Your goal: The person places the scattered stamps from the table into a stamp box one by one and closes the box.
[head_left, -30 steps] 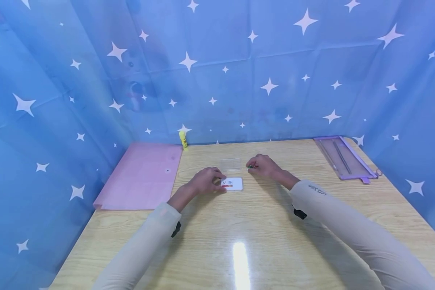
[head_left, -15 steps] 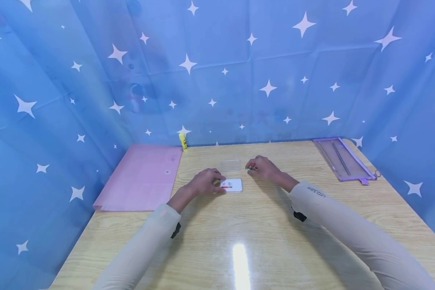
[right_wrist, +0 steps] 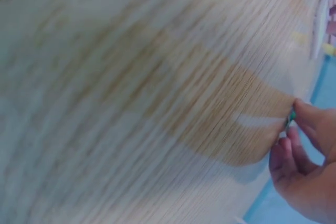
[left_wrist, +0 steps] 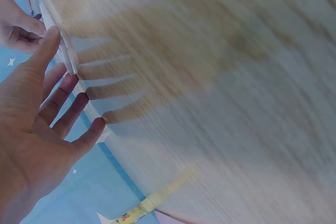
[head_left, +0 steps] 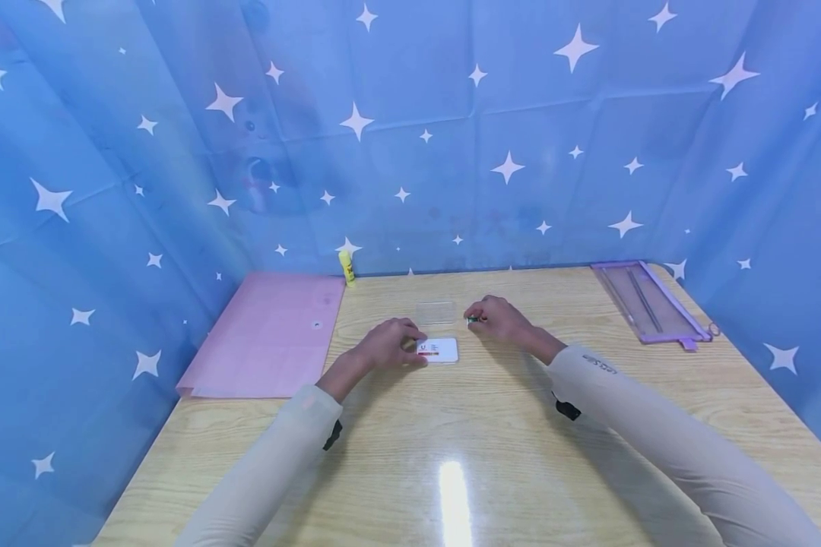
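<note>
A white rectangular card case (head_left: 438,350) with small print and a red stripe lies at the middle of the table. My left hand (head_left: 390,343) grips its left end, thumb on the near edge and fingertips on the far edge. In the left wrist view the thumb (left_wrist: 48,45) presses along the case's side (left_wrist: 62,45), while the other fingers are spread and touch the tabletop. To the right, my right hand (head_left: 496,315) pinches a small green piece (right_wrist: 291,117) between thumb and fingertips, low over the table. The fingers mostly cover that piece.
A clear plastic lid (head_left: 435,312) lies just behind the case. A yellow glue stick (head_left: 346,267) stands at the back edge beside a pink folder (head_left: 267,334). At the back right lies a purple mesh zip pouch (head_left: 646,300) with thin rods inside. A starry blue curtain (head_left: 410,137) surrounds the table.
Both hands keep their places and holds. The view has tilted very slightly, and the right fingers have shifted only a little around the green piece.
</note>
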The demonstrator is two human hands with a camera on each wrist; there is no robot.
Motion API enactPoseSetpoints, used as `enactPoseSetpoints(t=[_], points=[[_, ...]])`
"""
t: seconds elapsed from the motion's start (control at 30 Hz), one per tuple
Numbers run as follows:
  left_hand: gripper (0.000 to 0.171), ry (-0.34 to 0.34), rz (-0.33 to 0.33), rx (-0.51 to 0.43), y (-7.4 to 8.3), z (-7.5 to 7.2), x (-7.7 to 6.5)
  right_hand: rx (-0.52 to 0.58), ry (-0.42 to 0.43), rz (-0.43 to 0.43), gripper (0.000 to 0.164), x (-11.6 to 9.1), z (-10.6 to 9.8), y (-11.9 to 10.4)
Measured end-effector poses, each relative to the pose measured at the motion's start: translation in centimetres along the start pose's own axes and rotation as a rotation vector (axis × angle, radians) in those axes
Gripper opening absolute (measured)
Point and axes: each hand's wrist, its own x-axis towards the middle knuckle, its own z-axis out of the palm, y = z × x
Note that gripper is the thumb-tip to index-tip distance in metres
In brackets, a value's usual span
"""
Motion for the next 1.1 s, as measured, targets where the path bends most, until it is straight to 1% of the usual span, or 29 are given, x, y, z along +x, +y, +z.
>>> enactPoseSetpoints(t=[0.13,0.23,0.4,0.53,0.73,0.9,1.0,1.1], points=[[0.054,-0.005,-0.012,0.002,-0.05,0.05,0.07,-0.017,0.010,-0.007,0.022,-0.03,0.07,-0.01],[0.053,-0.003,-0.006,0.004,-0.08,0.06,0.06,-0.032,0.022,-0.028,0.020,-0.08,0.15,0.00],[0.053,-0.003,-0.002,0.002,-0.15,0.09,0.03,-0.021,0.033,-0.052,0.019,-0.28,0.22,-0.06],[0.053,-0.005,0.003,-0.001,-0.14,0.11,0.00,-0.008,0.041,-0.060,0.020,-0.55,0.18,-0.20],[0.053,-0.001,0.007,-0.008,-0.09,0.10,-0.02,0.012,0.065,-0.069,0.025,-0.54,0.16,-0.12],[0.052,0.001,0.011,-0.006,-0.15,0.13,0.05,0.091,0.062,-0.050,0.024,-0.42,0.10,0.06],[0.052,0.003,0.015,0.000,-0.23,0.15,0.11,0.133,0.046,-0.016,0.024,-0.41,0.19,0.23],[0.053,0.002,0.015,0.000,-0.26,0.19,0.13,0.152,0.040,0.012,0.024,-0.45,0.31,0.29]])
